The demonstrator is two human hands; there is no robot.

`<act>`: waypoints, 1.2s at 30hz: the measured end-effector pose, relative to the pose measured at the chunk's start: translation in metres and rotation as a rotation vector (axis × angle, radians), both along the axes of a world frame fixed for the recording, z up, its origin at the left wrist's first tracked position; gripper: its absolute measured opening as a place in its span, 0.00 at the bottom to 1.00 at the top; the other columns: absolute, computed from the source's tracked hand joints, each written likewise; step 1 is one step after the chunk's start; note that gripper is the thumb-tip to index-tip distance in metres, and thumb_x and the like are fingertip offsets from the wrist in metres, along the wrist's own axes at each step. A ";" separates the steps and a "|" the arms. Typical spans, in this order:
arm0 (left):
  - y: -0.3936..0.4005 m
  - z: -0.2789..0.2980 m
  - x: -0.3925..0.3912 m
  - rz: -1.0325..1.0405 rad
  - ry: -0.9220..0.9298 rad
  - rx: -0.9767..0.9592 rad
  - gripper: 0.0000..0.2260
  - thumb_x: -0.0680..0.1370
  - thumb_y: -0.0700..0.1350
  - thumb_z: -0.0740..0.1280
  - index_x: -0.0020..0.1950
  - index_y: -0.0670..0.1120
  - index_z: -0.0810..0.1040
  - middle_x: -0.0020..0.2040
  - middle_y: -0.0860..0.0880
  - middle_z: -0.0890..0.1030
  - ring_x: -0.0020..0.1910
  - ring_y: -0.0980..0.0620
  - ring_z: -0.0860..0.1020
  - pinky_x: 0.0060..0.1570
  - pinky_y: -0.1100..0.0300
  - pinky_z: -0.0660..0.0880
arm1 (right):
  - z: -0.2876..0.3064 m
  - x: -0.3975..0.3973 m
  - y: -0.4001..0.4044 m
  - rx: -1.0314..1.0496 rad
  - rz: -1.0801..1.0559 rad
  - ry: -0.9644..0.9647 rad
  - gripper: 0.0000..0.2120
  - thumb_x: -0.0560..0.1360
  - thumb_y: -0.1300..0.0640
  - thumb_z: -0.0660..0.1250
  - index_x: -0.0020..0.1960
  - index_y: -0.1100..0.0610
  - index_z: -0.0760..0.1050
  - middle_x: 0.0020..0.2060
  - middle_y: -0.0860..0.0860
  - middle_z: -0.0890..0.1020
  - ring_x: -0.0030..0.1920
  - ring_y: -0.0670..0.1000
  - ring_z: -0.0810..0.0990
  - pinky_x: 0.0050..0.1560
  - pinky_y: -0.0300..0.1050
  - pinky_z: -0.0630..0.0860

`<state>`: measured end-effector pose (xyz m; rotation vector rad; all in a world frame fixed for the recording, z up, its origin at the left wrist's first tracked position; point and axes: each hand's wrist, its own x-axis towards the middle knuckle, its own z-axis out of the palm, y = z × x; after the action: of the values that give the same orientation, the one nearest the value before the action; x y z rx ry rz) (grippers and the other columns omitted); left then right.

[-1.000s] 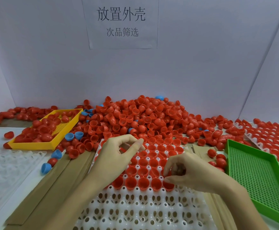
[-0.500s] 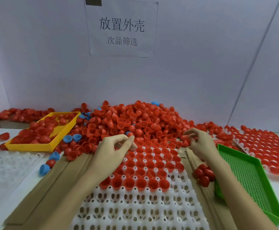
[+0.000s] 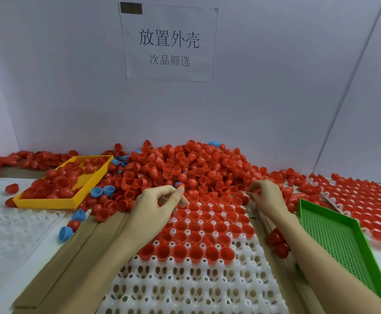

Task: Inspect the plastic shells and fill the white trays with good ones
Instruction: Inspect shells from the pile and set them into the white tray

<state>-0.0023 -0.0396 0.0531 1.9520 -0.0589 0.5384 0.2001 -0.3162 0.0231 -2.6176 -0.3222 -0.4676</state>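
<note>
Left hand [image 3: 156, 206]: over tray's far-left corner, fingers curled; held item not discernible.
Right hand [image 3: 267, 198]: at pile's near edge, fingertips pinching a red shell.
Tray [image 3: 185, 288]: white, centre; far rows filled with red shells.
Pile [image 3: 185, 164]: behind tray.

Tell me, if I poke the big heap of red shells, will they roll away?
Probably some would. The heap of red shells is loosely piled rounded cups, so the top ones likely tumble down. They look thin and hollow, so probably light and easily scattered. Strays like the blue shell already lie scattered on the table.
</note>
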 end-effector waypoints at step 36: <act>0.107 -0.005 -0.002 0.685 0.071 0.588 0.12 0.77 0.44 0.76 0.58 0.40 0.84 0.59 0.42 0.84 0.61 0.38 0.79 0.59 0.45 0.75 | 0.024 -0.116 0.024 0.444 0.200 0.083 0.08 0.82 0.60 0.65 0.51 0.50 0.82 0.36 0.46 0.85 0.36 0.46 0.85 0.38 0.41 0.82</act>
<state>-0.0044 0.0679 0.0480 2.5611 0.5756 0.9740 0.0846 -0.2924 0.0467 -2.1413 -0.3975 -0.3172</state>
